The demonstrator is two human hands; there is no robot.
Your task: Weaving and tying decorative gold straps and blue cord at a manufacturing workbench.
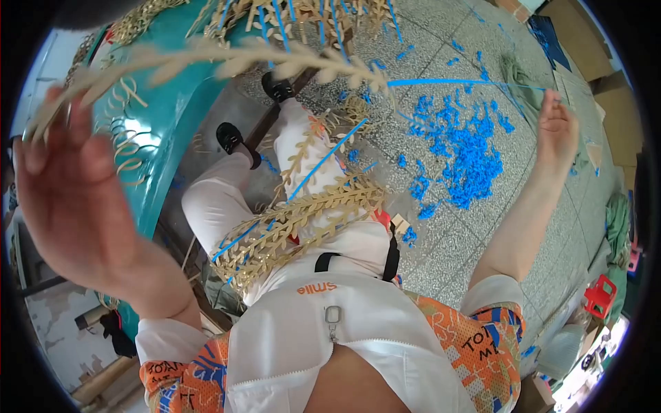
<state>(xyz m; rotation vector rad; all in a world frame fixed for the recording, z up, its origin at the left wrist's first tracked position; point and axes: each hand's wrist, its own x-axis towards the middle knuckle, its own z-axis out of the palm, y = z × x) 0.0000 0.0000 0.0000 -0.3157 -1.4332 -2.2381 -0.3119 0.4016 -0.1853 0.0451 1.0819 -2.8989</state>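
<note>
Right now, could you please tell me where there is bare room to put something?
The speckled floor shows a bare patch between the blue scraps and the right forearm, and another right of that forearm. The lap is crowded with golden leafy strands.

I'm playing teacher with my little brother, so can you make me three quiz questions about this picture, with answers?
1. Which hand holds the far end of the stretched blue strip?
2. True or false: the pile of blue scraps lies on the floor.
3. Fill in: the left hand holds up a pale gold strand with shapes like ____.

Key:
1. The right hand.
2. True.
3. Leaves.
</note>
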